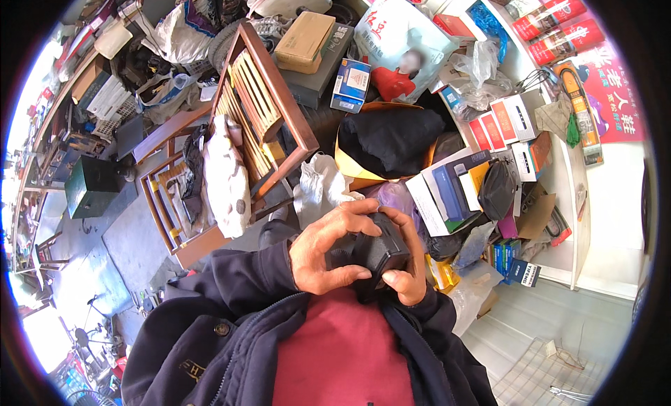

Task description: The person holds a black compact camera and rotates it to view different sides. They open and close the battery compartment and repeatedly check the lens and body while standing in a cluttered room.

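Note:
A black, boxy object (384,248) with rounded edges is held up close in front of my chest; its exact kind I cannot make out. My left hand (325,245) wraps round its left side, with the thumb along the near edge and the fingers over the top. On the other side my right hand (411,259) grips it, thumb at the near corner and fingers curled over the far end. Part of the object is hidden behind my fingers. A crumpled white plastic bag (321,186) lies just beyond my hands.
To the left stands a wooden slatted chair (300,137) with a white patterned cloth (227,175) on it. Ahead is an open yellow bag (360,172) with black cloth inside. Cartons, a black pouch (498,189) and shelving (580,217) crowd the right. A dark green box (91,187) stands farther left.

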The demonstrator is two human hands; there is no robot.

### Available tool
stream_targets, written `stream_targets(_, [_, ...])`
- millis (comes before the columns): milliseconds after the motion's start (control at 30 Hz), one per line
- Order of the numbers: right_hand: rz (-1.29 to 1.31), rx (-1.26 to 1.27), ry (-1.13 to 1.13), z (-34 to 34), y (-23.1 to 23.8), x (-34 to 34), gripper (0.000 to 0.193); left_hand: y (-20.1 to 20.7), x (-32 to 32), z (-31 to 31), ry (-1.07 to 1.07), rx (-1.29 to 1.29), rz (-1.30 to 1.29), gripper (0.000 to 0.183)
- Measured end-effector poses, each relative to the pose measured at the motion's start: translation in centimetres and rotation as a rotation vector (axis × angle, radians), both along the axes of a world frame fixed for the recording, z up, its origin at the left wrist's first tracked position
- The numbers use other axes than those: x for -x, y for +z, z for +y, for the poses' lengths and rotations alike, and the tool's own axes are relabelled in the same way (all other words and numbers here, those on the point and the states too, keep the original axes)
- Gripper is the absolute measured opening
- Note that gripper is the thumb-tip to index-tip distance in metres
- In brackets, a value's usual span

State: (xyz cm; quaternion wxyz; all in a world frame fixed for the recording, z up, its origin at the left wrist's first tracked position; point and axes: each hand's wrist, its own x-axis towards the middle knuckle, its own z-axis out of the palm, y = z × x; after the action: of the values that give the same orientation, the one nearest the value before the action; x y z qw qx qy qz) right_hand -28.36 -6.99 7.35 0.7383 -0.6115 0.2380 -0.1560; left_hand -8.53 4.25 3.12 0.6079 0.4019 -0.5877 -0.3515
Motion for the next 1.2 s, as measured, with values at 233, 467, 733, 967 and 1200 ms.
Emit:
stream_targets(233, [0.008,0.027,0.026,0.0,-0.7,-4.1,0.095,0.5,-4.1,-0.8,-0.031,-0.007,-0.024,0.066])
stream_targets(467, [0.037,0.038,-0.005,0.7,-1.6,-8.8,0.095,0.0,-9.1,-0.3,-0.111,-0.137,0.026,0.069])
stream_targets(733, [0.131,0.079,-0.055,2.4,-1.5,-12.5,0.096,-1.4,-13.8,0.1,-0.222,-0.169,0.135,0.064])
stream_targets(967, [0.069,-0.188,-0.236,3.3,-2.6,-13.5,0.089,-1.6,-16.4,-1.1,-0.236,-0.059,-0.142,0.073])
stream_targets(1200, [0.069,-0.557,-0.239,2.0,-3.6,-13.3,0.080,-2.0,-15.8,-2.8,-0.280,-0.197,0.047,0.063])
